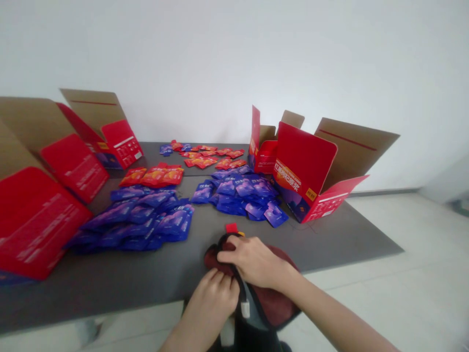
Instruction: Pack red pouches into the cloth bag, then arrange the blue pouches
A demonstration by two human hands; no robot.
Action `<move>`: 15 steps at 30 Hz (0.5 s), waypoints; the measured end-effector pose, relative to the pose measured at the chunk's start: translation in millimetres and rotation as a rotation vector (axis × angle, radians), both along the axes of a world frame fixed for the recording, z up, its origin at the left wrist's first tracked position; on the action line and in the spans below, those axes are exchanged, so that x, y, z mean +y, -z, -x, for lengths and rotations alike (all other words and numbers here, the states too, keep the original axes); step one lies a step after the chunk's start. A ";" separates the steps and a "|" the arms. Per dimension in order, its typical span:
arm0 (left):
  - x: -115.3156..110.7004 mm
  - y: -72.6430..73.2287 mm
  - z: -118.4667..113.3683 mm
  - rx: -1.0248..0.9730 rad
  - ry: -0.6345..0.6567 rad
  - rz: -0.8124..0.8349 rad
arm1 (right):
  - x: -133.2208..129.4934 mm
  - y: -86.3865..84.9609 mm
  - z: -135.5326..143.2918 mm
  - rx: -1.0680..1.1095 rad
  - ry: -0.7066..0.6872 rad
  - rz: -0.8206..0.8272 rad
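A dark red cloth item with black edging [273,305] lies over the table's front edge, its grey inner side and a small white tag showing. My left hand [216,296] is closed on its edge, fingers curled. Just above and to the right, my right hand [252,261] pinches the black-edged cloth between thumb and fingers. A small red piece [231,228] shows beyond the fingertips. Past the hands are a pile of blue packets [242,188] and, to the left, another blue pile [142,217] with orange-red packets [157,176] behind it.
Open red cardboard boxes stand at the left [40,220], back left [122,142], right [302,171] and back right [266,156] of the grey table [351,234]. Loose orange packets [201,161] lie at the back, before a white wall [205,63].
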State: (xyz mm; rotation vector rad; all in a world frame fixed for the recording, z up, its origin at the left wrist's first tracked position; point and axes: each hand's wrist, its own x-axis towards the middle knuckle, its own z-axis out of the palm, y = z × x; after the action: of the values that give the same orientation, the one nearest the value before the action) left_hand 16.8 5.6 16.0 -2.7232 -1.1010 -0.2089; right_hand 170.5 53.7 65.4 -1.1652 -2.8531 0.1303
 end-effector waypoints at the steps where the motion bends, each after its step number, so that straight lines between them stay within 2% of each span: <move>1: -0.1 2.6 0.0 -0.003 0.008 -0.025 | -2.3 2.4 0.3 -0.027 -0.022 0.014; 3: 0.1 5.5 -0.3 -0.016 0.033 -0.072 | 2.9 8.7 2.0 -0.062 -0.038 0.014; 5: 0.8 5.0 -0.8 -0.037 0.063 -0.122 | 19.1 15.1 4.7 -0.074 -0.019 -0.011; 8: 2.3 0.2 -0.9 -0.048 0.083 -0.142 | 49.8 20.3 8.7 -0.088 0.085 -0.037; 10: 2.9 -2.9 -0.4 -0.051 0.067 -0.088 | 62.3 17.3 9.3 -0.097 0.170 -0.042; 12: 3.1 -4.0 0.4 -0.056 0.031 -0.021 | 61.6 8.6 7.2 -0.069 0.225 -0.057; 15: 2.2 -1.4 0.5 -0.058 0.014 -0.003 | 38.7 -6.5 1.2 0.047 0.191 -0.093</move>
State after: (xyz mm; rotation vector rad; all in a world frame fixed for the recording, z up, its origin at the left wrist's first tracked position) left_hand 16.3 7.9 17.3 -2.7392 -1.0964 -0.2923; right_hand 169.3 92.3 72.0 -1.3858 -2.6590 0.0148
